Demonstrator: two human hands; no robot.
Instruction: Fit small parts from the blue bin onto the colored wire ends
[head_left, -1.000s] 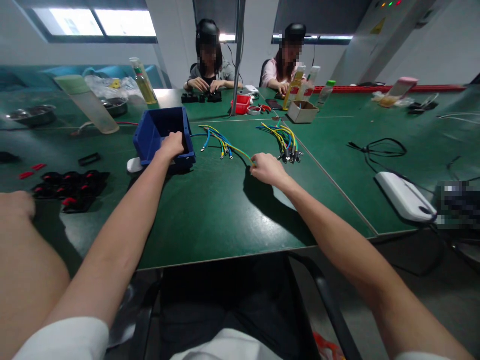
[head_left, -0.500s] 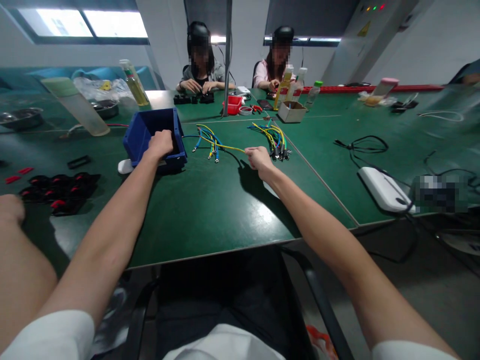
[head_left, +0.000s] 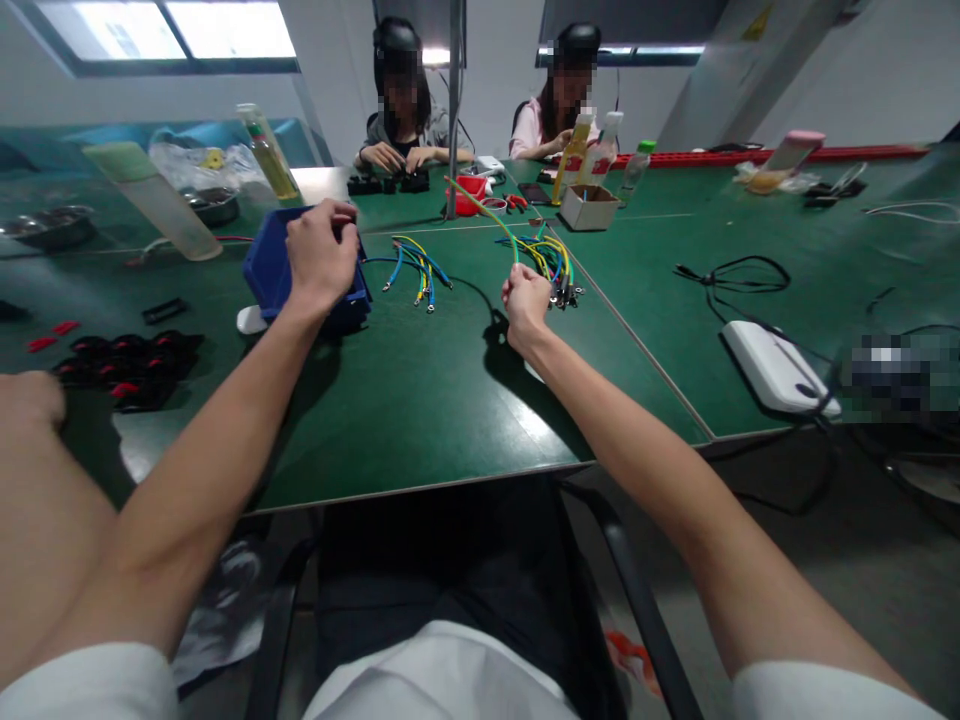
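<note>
My right hand pinches one end of a yellow-green wire, which arcs up and to the left from the fingers. Just beyond that hand lies a bunch of yellow, blue and green wires with dark ends and ring terminals. My left hand is raised over the blue plastic bin, its fingers bent and apart from the thumb; nothing shows in it. The bin's inside is partly hidden by that hand. A smaller group of blue and yellow wires rests between the bin and my right hand.
Black parts with red pieces lie at the left, near another person's arm. A white power bank and black cables are at the right. Bottles and a small box stand farther back. Two people sit opposite.
My left hand has risen out of the blue bin and its fingers have loosened. The wire in my right hand has swung from lying leftward to pointing upward, near the right-hand bunch.
</note>
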